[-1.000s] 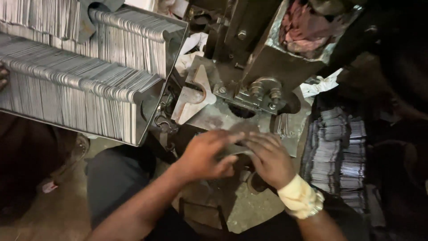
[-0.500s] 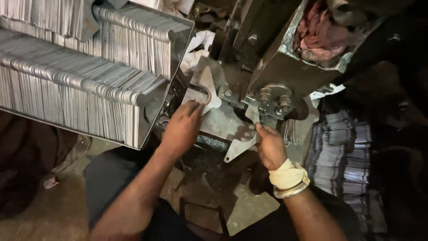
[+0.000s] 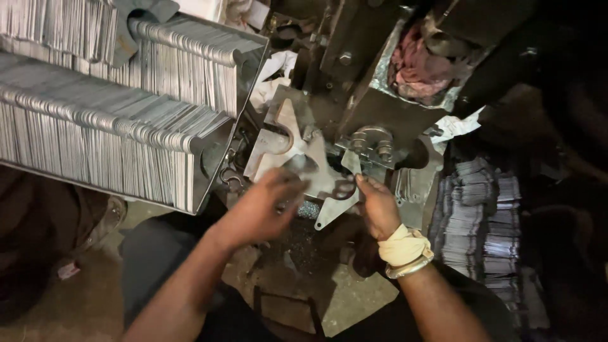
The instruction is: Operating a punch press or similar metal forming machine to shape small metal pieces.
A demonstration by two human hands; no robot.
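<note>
While the left hand (image 3: 263, 206) rests with curled fingers on a flat, dull-grey metal plate (image 3: 329, 190), the right hand (image 3: 375, 204) pinches the same plate by its near right edge. Motion blurs the left hand, so whether it truly grips the plate cannot be told. The plate is thin sheet steel with a rounded notch and a pointed lower corner, and it lies at the front of a dark, greasy press (image 3: 373, 107), just below a U-shaped bolt (image 3: 373, 140) with two nuts. A cream cloth band (image 3: 403, 246) and a metal bangle wrap the right wrist.

Beside the press on the left lies another cut plate (image 3: 278, 139) with a curved notch. Farther left, long rows of stacked plates (image 3: 101, 126) stand on edge, tightly packed and bright along their rims. To the right sits a darker pile of small metal pieces (image 3: 481, 215). A pink rag (image 3: 415, 63) is stuffed into a tray on top of the press. Below the hands, the floor (image 3: 342, 297) is stained concrete, dusty and dim.
</note>
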